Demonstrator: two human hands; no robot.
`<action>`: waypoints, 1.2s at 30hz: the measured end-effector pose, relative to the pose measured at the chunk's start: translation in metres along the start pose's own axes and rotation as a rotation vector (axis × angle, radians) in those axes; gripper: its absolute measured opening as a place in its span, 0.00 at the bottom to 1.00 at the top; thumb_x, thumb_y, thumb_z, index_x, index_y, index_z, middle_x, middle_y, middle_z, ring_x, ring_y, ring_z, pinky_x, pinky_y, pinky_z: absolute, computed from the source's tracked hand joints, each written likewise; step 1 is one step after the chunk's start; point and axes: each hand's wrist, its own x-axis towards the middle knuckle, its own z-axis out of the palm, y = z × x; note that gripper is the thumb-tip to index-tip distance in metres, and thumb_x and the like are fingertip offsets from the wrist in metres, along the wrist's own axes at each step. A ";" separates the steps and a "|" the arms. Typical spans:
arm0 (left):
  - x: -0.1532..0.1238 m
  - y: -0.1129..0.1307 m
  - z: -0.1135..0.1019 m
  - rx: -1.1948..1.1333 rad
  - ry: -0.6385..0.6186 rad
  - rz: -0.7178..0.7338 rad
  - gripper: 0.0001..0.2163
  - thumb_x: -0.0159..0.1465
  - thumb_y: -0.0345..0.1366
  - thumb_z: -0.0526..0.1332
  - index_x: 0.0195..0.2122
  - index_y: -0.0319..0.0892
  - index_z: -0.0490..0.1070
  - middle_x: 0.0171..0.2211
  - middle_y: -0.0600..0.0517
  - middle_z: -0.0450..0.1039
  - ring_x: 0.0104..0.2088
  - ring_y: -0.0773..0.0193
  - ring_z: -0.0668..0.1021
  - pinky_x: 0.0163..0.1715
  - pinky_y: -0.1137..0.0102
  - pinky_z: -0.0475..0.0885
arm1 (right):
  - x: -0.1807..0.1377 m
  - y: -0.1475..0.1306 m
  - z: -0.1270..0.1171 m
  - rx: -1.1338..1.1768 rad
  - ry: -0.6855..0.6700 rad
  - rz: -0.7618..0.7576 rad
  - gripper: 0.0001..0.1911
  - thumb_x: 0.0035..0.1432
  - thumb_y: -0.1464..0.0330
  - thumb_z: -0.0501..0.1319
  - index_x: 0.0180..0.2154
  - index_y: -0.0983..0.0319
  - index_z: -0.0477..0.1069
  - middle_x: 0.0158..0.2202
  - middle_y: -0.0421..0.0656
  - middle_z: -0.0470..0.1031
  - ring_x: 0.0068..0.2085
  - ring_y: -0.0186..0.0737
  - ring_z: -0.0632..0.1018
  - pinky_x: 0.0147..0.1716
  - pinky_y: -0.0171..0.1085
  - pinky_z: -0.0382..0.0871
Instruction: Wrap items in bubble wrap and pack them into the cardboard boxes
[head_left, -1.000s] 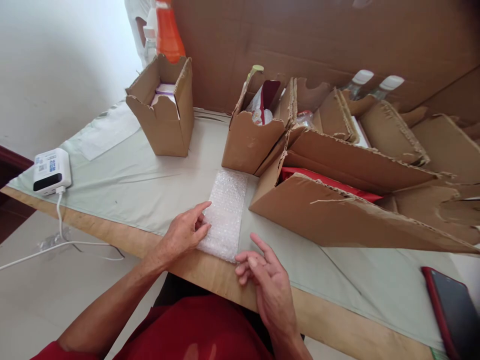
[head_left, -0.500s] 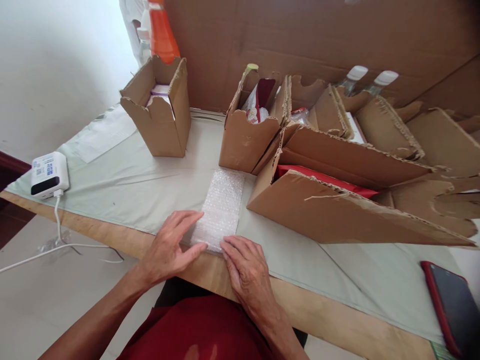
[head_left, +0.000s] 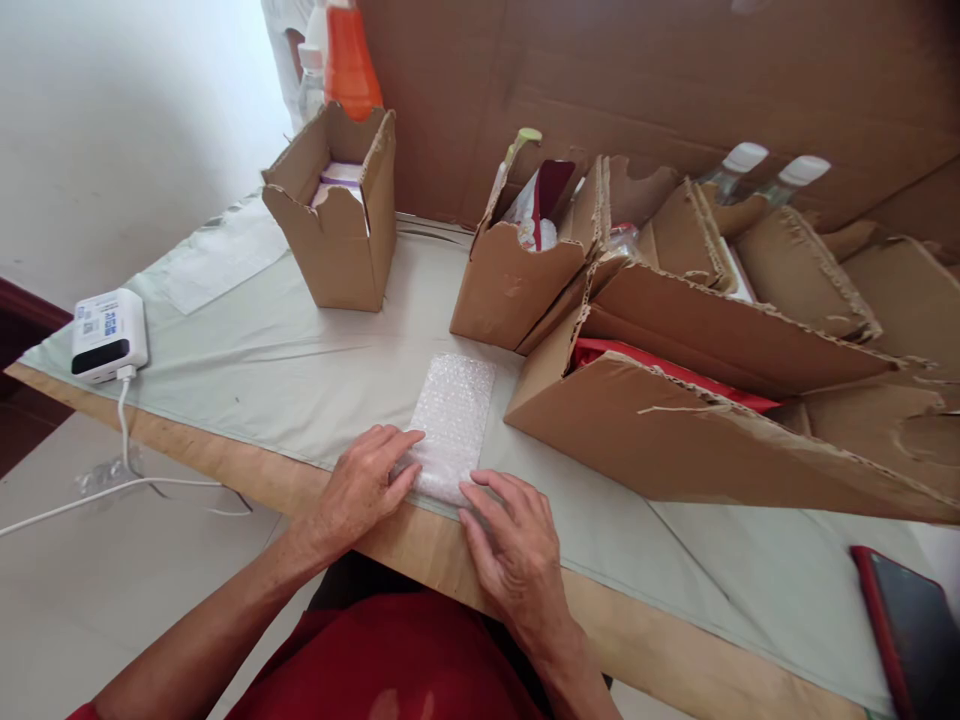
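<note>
Far to the left of my bubble wrap (head_left: pixel 456 410), here's a white device (head_left: pixel 110 340) with a black band, 1 white cable (head_left: pixel 124 430) dropping from its near side. Coming in closer, beyond the wrap and to its left: a flat white sheet (head_left: pixel 225 262), then an open cardboard box (head_left: pixel 330 245) with pale packs (head_left: pixel 341 175) inside and an orange bottle (head_left: pixel 352 60) behind it.

On to my left hand (head_left: pixel 367 480), right at the wrap's left edge: forefinger and thumb apart, fingertips resting by its near end. And there's the wrap itself, flat on the pale green cloth (head_left: pixel 352 390), its near end at the table's wooden edge (head_left: pixel 225 455). My right hand (head_left: pixel 521 535) is at the wrap's near right corner, fingers curved, thumb low and close under the forefinger; whether they pinch the plastic, I cannot tell.

Just beyond the wrap, slightly right, stands another cardboard box (head_left: pixel 517 295) with a red-and-white packet (head_left: pixel 536 210) poking up. Right of the wrap runs a long cardboard box (head_left: pixel 720 440) with something red (head_left: pixel 667 375) in it; 2 white-capped bottles (head_left: pixel 744 157) stand farther back. Far right of the wrap, and nearer me: a phone (head_left: pixel 919 625) in a red case.
</note>
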 end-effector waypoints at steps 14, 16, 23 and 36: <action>-0.004 0.004 -0.008 -0.078 -0.008 0.043 0.14 0.68 0.29 0.58 0.55 0.42 0.71 0.43 0.47 0.78 0.44 0.56 0.78 0.46 0.59 0.73 | 0.006 0.008 -0.002 0.147 -0.084 0.152 0.12 0.68 0.70 0.58 0.51 0.57 0.74 0.47 0.46 0.81 0.49 0.45 0.79 0.48 0.45 0.72; 0.008 0.000 0.000 -0.023 0.033 0.028 0.14 0.68 0.30 0.58 0.54 0.41 0.72 0.43 0.45 0.78 0.44 0.55 0.78 0.46 0.58 0.74 | 0.006 0.008 0.001 0.063 -0.016 0.115 0.13 0.68 0.70 0.58 0.53 0.57 0.73 0.50 0.47 0.79 0.53 0.48 0.77 0.50 0.47 0.70; 0.004 0.002 -0.001 0.005 0.082 0.088 0.14 0.67 0.32 0.61 0.54 0.42 0.72 0.53 0.41 0.72 0.55 0.50 0.74 0.54 0.54 0.72 | 0.012 0.013 0.010 0.016 -0.119 0.026 0.13 0.66 0.73 0.59 0.51 0.61 0.73 0.49 0.48 0.80 0.55 0.52 0.75 0.51 0.49 0.67; 0.009 -0.002 0.001 0.045 0.041 0.010 0.14 0.69 0.33 0.56 0.55 0.41 0.72 0.47 0.43 0.75 0.48 0.52 0.76 0.49 0.54 0.74 | 0.011 0.007 0.002 -0.001 -0.087 0.083 0.17 0.68 0.67 0.57 0.57 0.59 0.69 0.54 0.52 0.76 0.53 0.50 0.75 0.49 0.49 0.69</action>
